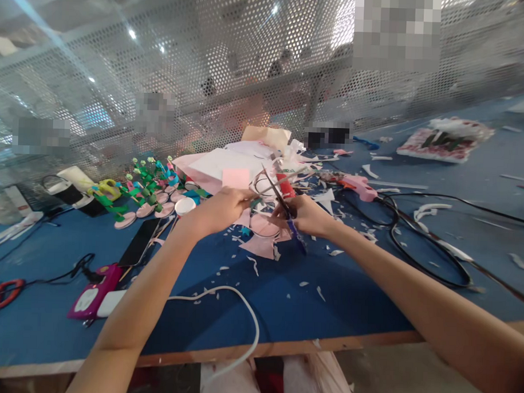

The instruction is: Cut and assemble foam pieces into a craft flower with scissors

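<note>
My right hand (pixel 306 214) is closed around the handles of scissors (pixel 274 182), whose dark blades stand apart and point up and away. A blue-purple handle loop shows below the palm. My left hand (pixel 229 209) is closed on a small piece of pink paper (pixel 235 178), which sticks up above its fingers, close to the blades. Beneath and between the hands lie a round pink disc (pixel 263 225) and a pink paper offcut (pixel 259 247). Behind them is a stack of white and pink sheets (pixel 222 163), with a red object (pixel 286 186) beside it.
Small green craft plants on pink discs (pixel 145 209) stand at left, near a white round lid (pixel 185 206), a phone (pixel 140 242) and a magenta device (pixel 95 294). A pink glue gun (pixel 359 187) with black cable lies right. White scraps cover the blue table (pixel 284 312).
</note>
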`<state>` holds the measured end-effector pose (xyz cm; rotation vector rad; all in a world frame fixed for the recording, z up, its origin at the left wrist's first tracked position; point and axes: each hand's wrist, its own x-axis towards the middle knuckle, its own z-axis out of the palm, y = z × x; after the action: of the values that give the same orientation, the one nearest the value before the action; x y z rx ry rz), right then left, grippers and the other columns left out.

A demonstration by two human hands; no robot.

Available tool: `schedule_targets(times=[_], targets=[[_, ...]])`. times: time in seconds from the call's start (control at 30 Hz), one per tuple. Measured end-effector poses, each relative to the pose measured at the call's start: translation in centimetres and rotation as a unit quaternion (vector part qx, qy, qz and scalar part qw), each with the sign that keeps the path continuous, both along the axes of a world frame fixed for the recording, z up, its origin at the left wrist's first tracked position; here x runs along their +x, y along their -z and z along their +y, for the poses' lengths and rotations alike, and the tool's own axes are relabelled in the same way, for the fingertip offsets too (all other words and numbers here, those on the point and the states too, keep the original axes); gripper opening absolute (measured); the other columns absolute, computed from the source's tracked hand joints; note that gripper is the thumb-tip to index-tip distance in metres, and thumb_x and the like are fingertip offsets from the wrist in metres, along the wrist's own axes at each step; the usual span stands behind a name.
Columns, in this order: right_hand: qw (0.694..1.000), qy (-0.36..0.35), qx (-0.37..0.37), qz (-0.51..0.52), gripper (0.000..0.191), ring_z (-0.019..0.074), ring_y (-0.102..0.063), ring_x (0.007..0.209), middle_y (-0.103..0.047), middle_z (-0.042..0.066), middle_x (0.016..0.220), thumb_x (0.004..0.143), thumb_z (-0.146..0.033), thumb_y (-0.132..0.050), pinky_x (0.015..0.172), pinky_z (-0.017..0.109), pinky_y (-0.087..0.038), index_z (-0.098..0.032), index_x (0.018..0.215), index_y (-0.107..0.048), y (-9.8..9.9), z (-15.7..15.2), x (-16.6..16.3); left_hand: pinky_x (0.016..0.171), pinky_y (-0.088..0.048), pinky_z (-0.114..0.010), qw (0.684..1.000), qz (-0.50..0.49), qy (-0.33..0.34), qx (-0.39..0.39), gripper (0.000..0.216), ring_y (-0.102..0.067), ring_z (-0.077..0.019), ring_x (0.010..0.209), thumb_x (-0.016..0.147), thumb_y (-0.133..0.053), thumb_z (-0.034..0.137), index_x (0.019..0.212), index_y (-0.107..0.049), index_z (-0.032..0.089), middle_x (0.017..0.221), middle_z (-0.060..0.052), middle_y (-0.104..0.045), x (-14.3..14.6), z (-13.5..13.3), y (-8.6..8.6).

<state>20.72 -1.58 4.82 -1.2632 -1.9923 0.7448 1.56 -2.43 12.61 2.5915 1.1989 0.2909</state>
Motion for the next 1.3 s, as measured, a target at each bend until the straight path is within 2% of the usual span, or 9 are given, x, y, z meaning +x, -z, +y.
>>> schedule_targets(times=[0.13, 0.23, 0.47, 0.67, 0.8, 0.9, 1.0, 1.17, 1.3], targets=[[0.999, -0.026, 0.020, 0.012, 0.039, 0.0124, -0.049, 0.053, -0.055, 0.002, 0.059, 0.056, -0.044, -0.067, 0.052, 0.025, -0.039, -0.012, 0.077, -0.058, 0.1, 0.0, -0.1, 0.078, -0.043, -0.027, 0.999, 0.017, 0.039, 0.002, 0.032, -0.058, -0.0160, 0.088, 0.084, -0.036, 0.015, 0.105, -0.060, 0.017, 0.101, -0.009, -0.065, 0.7, 0.0, 1.2], [0.999, -0.016, 0.051, -0.001, 0.038, 0.0119, -0.047, 0.055, -0.053, 0.002, 0.061, 0.058, -0.045, -0.065, 0.054, 0.025, -0.040, -0.012, 0.076, -0.057, 0.1, -0.1, -0.2, 0.076, -0.043, -0.027, 0.998, 0.046, 0.038, 0.009, 0.031, -0.059, -0.0167, 0.087, 0.083, -0.035, 0.015, 0.102, -0.060, 0.016, 0.099, -0.010, -0.065, 0.6, 0.1, 1.5], [0.999, 0.007, 0.039, -0.029, 0.026, 0.0115, -0.045, 0.051, -0.049, 0.001, 0.051, 0.066, -0.040, -0.051, 0.049, 0.023, -0.035, -0.016, 0.056, -0.050, 0.1, -0.1, 0.0, 0.080, -0.043, -0.028, 0.999, 0.039, 0.000, 0.022, 0.034, -0.059, -0.0177, 0.089, 0.085, -0.033, 0.018, 0.108, -0.058, 0.014, 0.102, -0.011, -0.065, -0.2, 0.4, 0.2], [0.998, 0.031, 0.032, -0.035, 0.027, 0.0128, -0.045, 0.050, -0.048, 0.002, 0.048, 0.066, -0.042, -0.050, 0.048, 0.024, -0.034, -0.018, 0.053, -0.046, 0.1, 0.1, 0.1, 0.080, -0.044, -0.028, 0.998, 0.037, -0.028, 0.048, 0.036, -0.060, -0.0182, 0.088, 0.085, -0.034, 0.018, 0.113, -0.056, 0.012, 0.101, -0.012, -0.065, -0.6, 0.2, -0.6], [0.999, 0.030, 0.012, -0.016, 0.031, 0.0130, -0.046, 0.051, -0.050, 0.002, 0.052, 0.061, -0.047, -0.058, 0.050, 0.025, -0.036, -0.018, 0.057, -0.049, 0.0, 0.0, 0.1, 0.080, -0.043, -0.027, 0.999, 0.043, -0.003, 0.025, 0.034, -0.059, -0.0181, 0.091, 0.084, -0.035, 0.017, 0.109, -0.058, 0.016, 0.104, -0.010, -0.064, -0.3, 0.2, 0.1], [1.000, 0.001, 0.022, -0.012, 0.034, 0.0124, -0.045, 0.053, -0.049, 0.001, 0.057, 0.059, -0.047, -0.063, 0.052, 0.026, -0.037, -0.016, 0.067, -0.052, -0.3, -0.1, 0.0, 0.079, -0.043, -0.026, 0.998, 0.052, 0.023, 0.013, 0.032, -0.059, -0.0166, 0.089, 0.083, -0.036, 0.015, 0.104, -0.061, 0.017, 0.099, -0.009, -0.066, 0.1, 0.3, 1.1], [1.000, -0.006, 0.025, -0.008, 0.034, 0.0125, -0.046, 0.056, -0.050, 0.001, 0.060, 0.059, -0.047, -0.063, 0.054, 0.026, -0.038, -0.016, 0.068, -0.052, -0.4, -0.2, -0.1, 0.077, -0.044, -0.025, 0.998, 0.047, 0.029, 0.016, 0.031, -0.059, -0.0162, 0.088, 0.083, -0.037, 0.015, 0.103, -0.061, 0.018, 0.099, -0.008, -0.066, 0.3, 0.5, 1.6], [1.000, 0.004, 0.000, 0.016, 0.034, 0.0135, -0.049, 0.054, -0.053, 0.002, 0.055, 0.063, -0.049, -0.059, 0.051, 0.025, -0.037, -0.016, 0.058, -0.051, -0.1, -0.1, 0.0, 0.078, -0.044, -0.028, 0.999, 0.044, 0.007, 0.027, 0.034, -0.060, -0.0179, 0.088, 0.085, -0.034, 0.017, 0.107, -0.059, 0.016, 0.103, -0.011, -0.065, 0.1, 0.5, 0.6], [0.999, 0.035, 0.010, 0.002, 0.038, 0.0133, -0.048, 0.047, -0.051, 0.002, 0.046, 0.063, -0.051, -0.057, 0.045, 0.025, -0.033, -0.016, 0.051, -0.051, 0.1, 0.1, 0.2, 0.081, -0.044, -0.028, 0.997, 0.037, -0.030, 0.060, 0.037, -0.059, -0.0180, 0.093, 0.085, -0.033, 0.018, 0.114, -0.055, 0.014, 0.106, -0.011, -0.064, -0.5, 0.1, -0.6]])
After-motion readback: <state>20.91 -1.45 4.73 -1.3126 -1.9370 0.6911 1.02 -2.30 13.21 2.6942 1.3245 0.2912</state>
